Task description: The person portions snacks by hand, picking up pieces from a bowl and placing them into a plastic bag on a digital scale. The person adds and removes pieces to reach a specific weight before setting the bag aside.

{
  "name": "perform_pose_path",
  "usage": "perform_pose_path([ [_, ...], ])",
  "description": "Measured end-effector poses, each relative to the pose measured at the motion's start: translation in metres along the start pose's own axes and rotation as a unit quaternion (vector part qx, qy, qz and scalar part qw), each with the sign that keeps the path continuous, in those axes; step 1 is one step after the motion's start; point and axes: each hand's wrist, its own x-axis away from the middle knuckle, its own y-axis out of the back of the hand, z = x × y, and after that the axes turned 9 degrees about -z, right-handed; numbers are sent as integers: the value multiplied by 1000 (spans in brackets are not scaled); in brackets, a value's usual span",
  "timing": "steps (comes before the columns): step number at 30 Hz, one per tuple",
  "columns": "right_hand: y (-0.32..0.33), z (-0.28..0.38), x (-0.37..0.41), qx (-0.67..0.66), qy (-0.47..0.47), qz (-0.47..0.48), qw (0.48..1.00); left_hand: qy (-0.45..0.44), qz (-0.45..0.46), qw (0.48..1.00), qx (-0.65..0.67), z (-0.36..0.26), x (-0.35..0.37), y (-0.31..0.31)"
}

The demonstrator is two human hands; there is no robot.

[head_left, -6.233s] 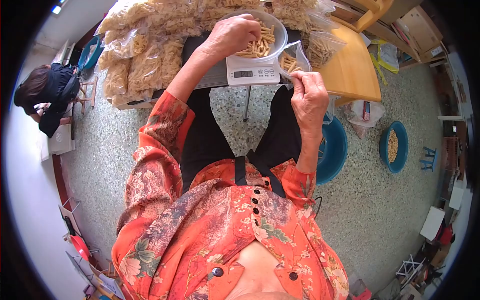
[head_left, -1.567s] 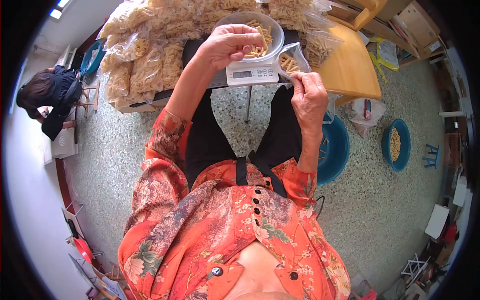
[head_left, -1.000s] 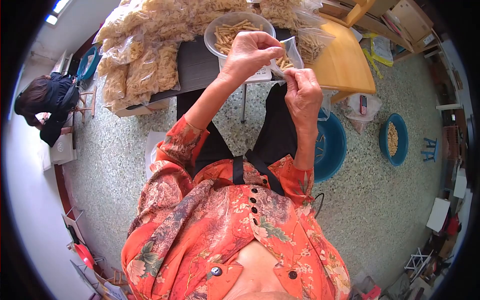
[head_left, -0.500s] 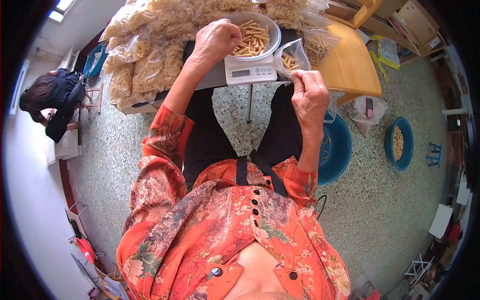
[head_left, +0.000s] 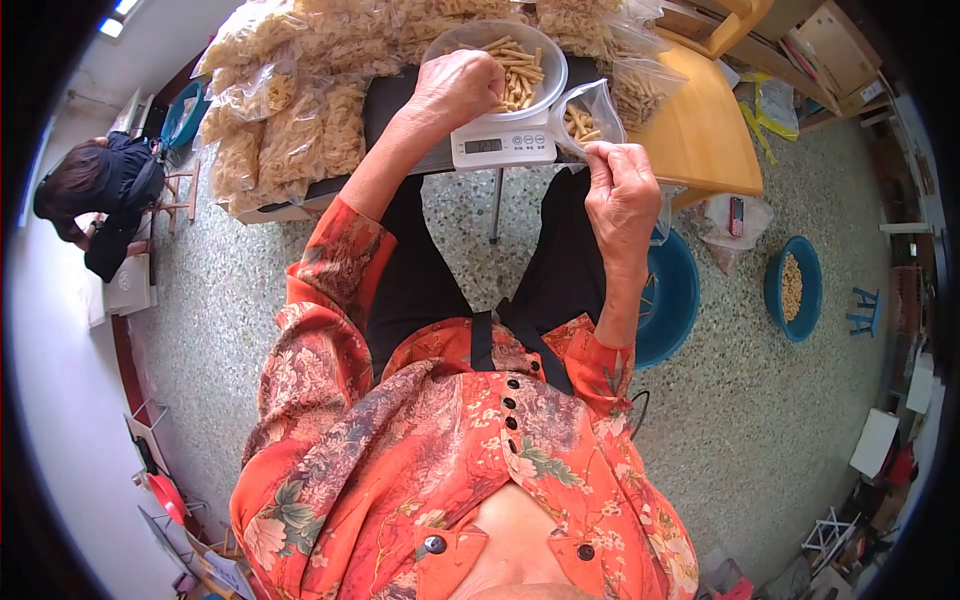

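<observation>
My left hand (head_left: 458,88) reaches into a clear bowl (head_left: 545,92) of tan snack sticks (head_left: 520,75) and its fingers curl onto them. The bowl stands on a white digital scale (head_left: 503,146) at the edge of a dark table. My right hand (head_left: 620,190) pinches the rim of a small clear plastic bag (head_left: 588,113) that holds a few sticks, just right of the scale.
Several filled snack bags (head_left: 290,130) lie piled on the table's left and back. A wooden table (head_left: 700,140) stands to the right. Two blue basins (head_left: 672,300) (head_left: 792,288) sit on the speckled floor. Another person (head_left: 100,195) sits at far left.
My left hand went from the bowl to the bag's mouth, back to the bowl's left rim, and is now among the sticks. My right hand kept hold of the bag.
</observation>
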Motion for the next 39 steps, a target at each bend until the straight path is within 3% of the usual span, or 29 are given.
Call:
perform_pose_path([
  [5, -2, -1, 0, 0, -2, 4, 1000, 3, 0, 1000, 29, 3, 0, 1],
  [8, -2, -2, 0, 4, 5, 2, 1000, 18, -46, 992, 120, 3, 1, 7],
  [11, -3, -2, 1, -5, 0, 4, 1000, 121, -36, 933, 337, 3, 2, 12],
  [12, -3, -2, 1, -2, -3, 8, 1000, 121, -37, 933, 337, 3, 4, 13],
  [14, -3, -2, 2, 1, -5, 10, 1000, 203, 19, 767, 609, 5, 7, 17],
  [15, -4, -2, 2, -2, -4, 10, 1000, 227, 25, 716, 659, 3, 8, 18],
  [16, -4, -2, 2, -4, -3, 10, 1000, 227, 25, 716, 659, -1, 9, 16],
  [18, -4, -2, 2, 0, -1, 11, 1000, 343, -10, 565, 750, -15, 11, 18],
  [22, -3, 0, 2, 0, -2, 11, 1000, 278, 34, 515, 810, -16, 20, 11],
  [24, -3, -1, 2, -1, 1, 10, 1000, 287, 16, 516, 807, -32, 22, 11],
  [27, -4, -1, 3, -4, 1, 10, 1000, 256, -10, 609, 751, -47, 25, 8],
  [28, -4, -2, 3, -4, -2, 11, 1000, 255, -10, 610, 751, -52, 25, 6],
  [31, -3, -2, 3, -3, -1, 13, 1000, 192, -71, 779, 593, -73, 28, 5],
  [32, -3, -3, 3, -3, 0, 12, 1000, 191, -72, 779, 593, -75, 27, 4],
  [34, -3, -4, 4, -9, -4, 9, 1000, 117, -127, 840, 514, -74, 21, 3],
  [37, -1, -4, 2, -5, 0, 3, 1000, 75, -138, 865, 477, -45, 11, 8],
  [39, -2, -3, 2, -6, -2, 1, 1000, 69, -123, 924, 355, -23, 8, 14],
])
